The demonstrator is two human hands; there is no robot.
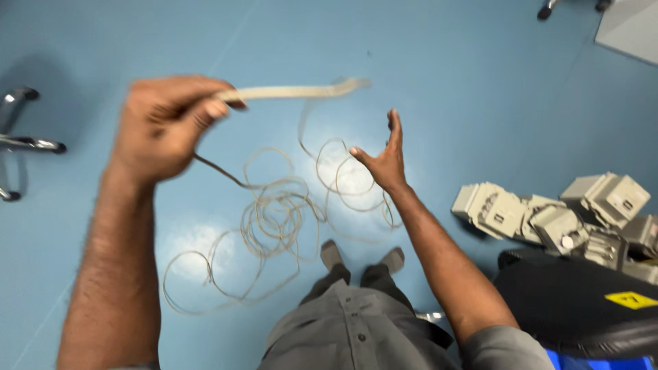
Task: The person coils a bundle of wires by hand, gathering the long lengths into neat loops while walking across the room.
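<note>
Your left hand [164,127] is raised above the floor [480,89], and its fingers [209,109] are closed tightly on a thin beige cable [274,212]. A flat, pale length of this cable sticks out to the right of your fist; it looks blurred, so its exact shape there is hard to tell. From under the fist a darker strand hangs down and joins the rest of the cable, which lies on the floor in many loose, round loops, tangled together in front of your shoes [363,259]. Your right hand [382,159] is open, the fingers stretched and apart, the thumb pointing to the left; it holds nothing and it is near the upper loops of the cable, but I cannot tell if it touches them. The floor is smooth and blue, with soft bright reflections of light on it. To the right there is a pile of grey plastic housings [555,219], box-shaped with angular edges, and beside them a black rounded seat [576,301] with a small yellow label. At the left edge you see shiny chrome chair legs [20,140].
</note>
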